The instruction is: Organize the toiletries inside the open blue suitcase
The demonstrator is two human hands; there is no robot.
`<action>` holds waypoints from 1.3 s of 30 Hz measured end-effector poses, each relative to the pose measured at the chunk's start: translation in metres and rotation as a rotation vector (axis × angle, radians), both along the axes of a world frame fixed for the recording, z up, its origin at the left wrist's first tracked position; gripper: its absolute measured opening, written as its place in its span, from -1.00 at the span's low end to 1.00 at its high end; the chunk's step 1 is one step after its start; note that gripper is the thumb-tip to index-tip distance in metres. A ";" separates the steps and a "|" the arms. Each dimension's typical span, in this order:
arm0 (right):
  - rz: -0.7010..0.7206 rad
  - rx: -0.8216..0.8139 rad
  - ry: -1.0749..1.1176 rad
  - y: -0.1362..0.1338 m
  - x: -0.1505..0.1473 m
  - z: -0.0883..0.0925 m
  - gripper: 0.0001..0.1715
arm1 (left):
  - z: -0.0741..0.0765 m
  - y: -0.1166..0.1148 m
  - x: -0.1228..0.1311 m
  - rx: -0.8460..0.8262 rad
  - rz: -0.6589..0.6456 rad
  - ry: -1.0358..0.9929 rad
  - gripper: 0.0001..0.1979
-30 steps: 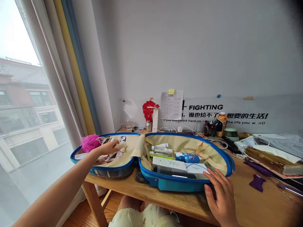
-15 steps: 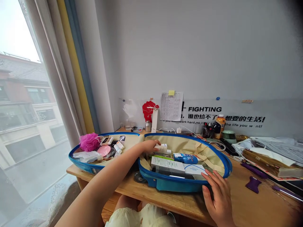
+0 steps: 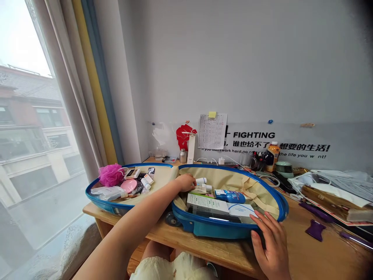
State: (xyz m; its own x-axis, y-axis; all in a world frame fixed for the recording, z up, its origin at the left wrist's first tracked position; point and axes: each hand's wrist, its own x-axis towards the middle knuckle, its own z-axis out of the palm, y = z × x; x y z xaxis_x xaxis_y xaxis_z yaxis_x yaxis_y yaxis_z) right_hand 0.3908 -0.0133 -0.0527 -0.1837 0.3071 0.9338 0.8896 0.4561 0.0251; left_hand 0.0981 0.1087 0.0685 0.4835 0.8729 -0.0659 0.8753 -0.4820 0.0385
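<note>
A blue suitcase (image 3: 221, 230) lies open in two halves on the wooden desk. My left hand (image 3: 186, 182) reaches into its right half, fingers closed round the end of a small white bottle (image 3: 199, 189). Right behind that is a white tube (image 3: 201, 181). Nearer me in the same half are a blue bottle (image 3: 230, 196), a white box with printed text (image 3: 207, 203) and a white box with a blue line (image 3: 241, 210). My right hand (image 3: 269, 241) rests on the front right rim with its fingers spread, holding nothing.
The left half holds a pink bath puff (image 3: 110, 175), a pink round item (image 3: 129, 186) and several small toiletries. Right of the suitcase are a purple item (image 3: 315, 230), a brown case (image 3: 326, 200) and cables. An orange-labelled bottle (image 3: 272, 156) stands against the wall.
My left hand has lowered the small white bottle among the other items, and the white tube behind shows more. The view has shifted slightly; my right hand stays on the rim.
</note>
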 end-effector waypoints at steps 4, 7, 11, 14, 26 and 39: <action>0.000 0.001 -0.003 0.000 0.000 0.000 -0.62 | 0.021 0.001 -0.014 0.137 0.055 -0.021 -0.70; -0.005 -0.010 -0.002 0.000 0.001 0.000 -0.62 | 0.044 0.004 -0.052 0.223 0.167 -0.001 -0.69; 0.009 0.000 0.009 0.001 0.000 0.000 -0.62 | 0.057 -0.002 -0.124 0.241 0.350 0.085 -0.66; 0.019 0.005 0.008 0.001 -0.001 0.001 -0.62 | 0.046 -0.016 -0.169 0.170 0.461 0.161 -0.64; 0.003 0.013 0.010 0.000 -0.001 0.001 -0.62 | -0.001 -0.032 -0.197 0.032 0.374 0.300 -0.59; 0.018 0.025 0.017 0.002 -0.002 0.001 -0.62 | 0.031 -0.034 -0.151 0.301 0.344 0.092 -0.59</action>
